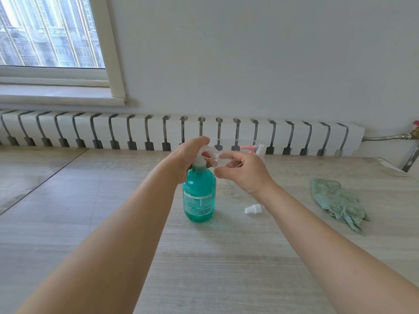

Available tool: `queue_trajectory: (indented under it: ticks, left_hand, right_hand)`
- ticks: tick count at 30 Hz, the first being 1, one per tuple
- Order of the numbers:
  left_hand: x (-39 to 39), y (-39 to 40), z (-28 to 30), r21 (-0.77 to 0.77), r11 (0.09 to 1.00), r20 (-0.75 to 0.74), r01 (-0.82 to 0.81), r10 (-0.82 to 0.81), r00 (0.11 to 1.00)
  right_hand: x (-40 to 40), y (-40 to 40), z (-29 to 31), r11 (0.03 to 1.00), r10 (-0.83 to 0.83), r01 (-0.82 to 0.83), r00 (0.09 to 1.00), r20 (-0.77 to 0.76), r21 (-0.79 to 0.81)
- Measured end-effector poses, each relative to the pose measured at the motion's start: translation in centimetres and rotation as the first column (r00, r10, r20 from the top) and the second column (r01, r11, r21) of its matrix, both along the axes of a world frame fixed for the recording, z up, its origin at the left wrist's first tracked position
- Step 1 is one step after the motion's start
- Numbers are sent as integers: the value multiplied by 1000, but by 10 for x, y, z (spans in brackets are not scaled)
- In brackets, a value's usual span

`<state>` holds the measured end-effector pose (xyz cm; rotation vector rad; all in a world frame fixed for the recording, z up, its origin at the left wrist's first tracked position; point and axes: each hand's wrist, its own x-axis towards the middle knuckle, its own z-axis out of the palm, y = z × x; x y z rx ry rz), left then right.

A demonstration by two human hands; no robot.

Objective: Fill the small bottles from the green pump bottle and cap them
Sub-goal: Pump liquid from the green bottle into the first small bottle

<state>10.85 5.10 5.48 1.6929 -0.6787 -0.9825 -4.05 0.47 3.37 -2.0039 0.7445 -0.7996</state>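
Note:
The green pump bottle (199, 196) stands upright in the middle of the table. My left hand (188, 157) wraps over its white pump head, fingers curled round it. My right hand (242, 171) pinches a small clear bottle (216, 158) and holds its mouth up against the pump nozzle. A white cap (252, 209) lies on the table just right of the green bottle, under my right wrist. Another clear bottle (232, 189) lies on the table behind my right hand, mostly hidden.
A crumpled green cloth (335, 200) lies on the table at the right. A pink pump top (248, 148) and a white bottle top (260, 150) stand behind my right hand. A white radiator (158, 130) runs along the wall past the table's far edge.

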Motion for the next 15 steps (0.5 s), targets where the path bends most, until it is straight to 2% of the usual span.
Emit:
queue_trajectory:
  ticks: [9,12,15]
  left_hand:
    - [-9,-2,8,107,987,71,-124,116,991]
    - [-7,0,3,72,993,76,-96,91,993]
    - [-2,2,1,42,999,47,4,-6,999]
  right_hand:
    - [0,-3,-6,1000,-1,1,999,-32,10]
    - [0,-1,-6,1000,-3,3,1000,-31,11]
    - [0,0,-4,1000,-6,6,1000,-12,23]
